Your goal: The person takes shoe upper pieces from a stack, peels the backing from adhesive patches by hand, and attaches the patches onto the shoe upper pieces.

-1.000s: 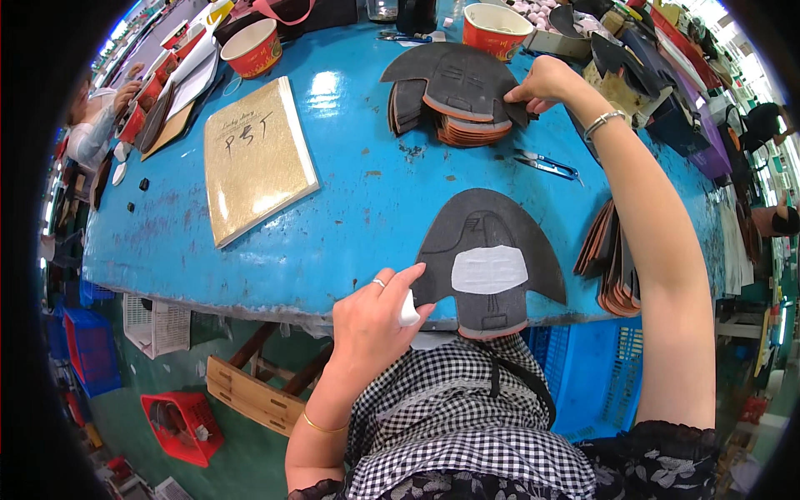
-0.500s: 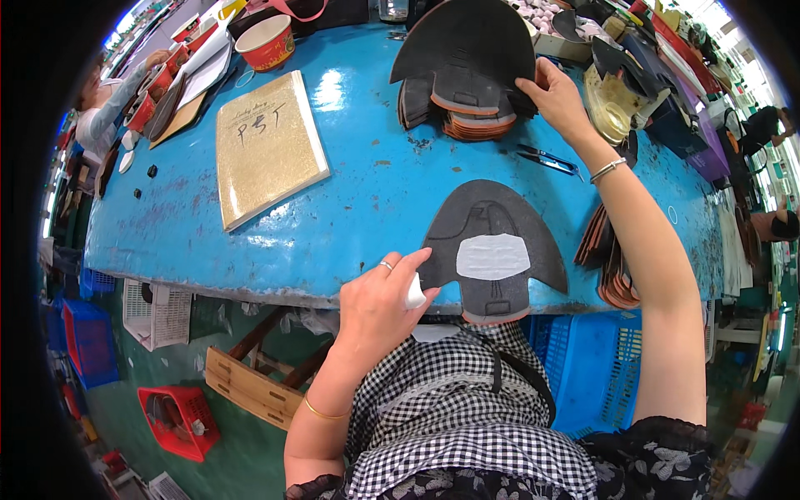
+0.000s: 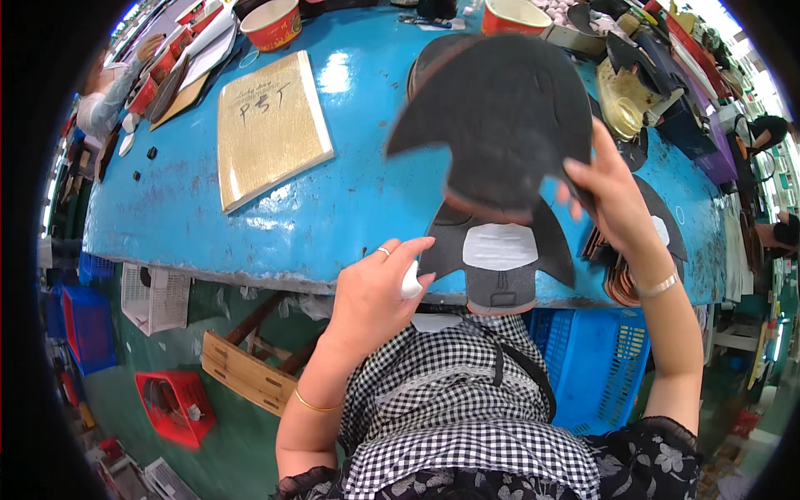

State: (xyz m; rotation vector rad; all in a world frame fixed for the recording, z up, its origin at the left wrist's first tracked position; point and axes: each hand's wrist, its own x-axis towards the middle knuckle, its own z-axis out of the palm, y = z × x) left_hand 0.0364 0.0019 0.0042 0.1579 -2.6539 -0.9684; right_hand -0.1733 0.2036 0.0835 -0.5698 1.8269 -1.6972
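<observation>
My right hand point(image 3: 617, 196) grips the side edge of a black shoe-upper piece point(image 3: 508, 117), slightly blurred and held above the table. Under its lower edge lies a similar black shoe-upper piece point(image 3: 546, 258), with a pale grey-white patch point(image 3: 500, 247) on its middle. My left hand point(image 3: 375, 287) is at that piece's left edge. A small white object point(image 3: 411, 282), its kind unclear, sits between my left thumb and fingers. The lifted piece partly hides a pile of dark pieces point(image 3: 425, 62) behind it.
At the right, beside my forearm, stacked upper pieces point(image 3: 621, 279) have brown edges. A gold-covered notebook point(image 3: 271, 133) lies left on the blue table point(image 3: 367, 167). Red paper bowls point(image 3: 273, 23) stand at the back. A blue crate point(image 3: 587, 367) is below the table edge.
My right hand has lifted the black piece off the far pile and brought it nearer, over the patched piece. My left hand has barely moved.
</observation>
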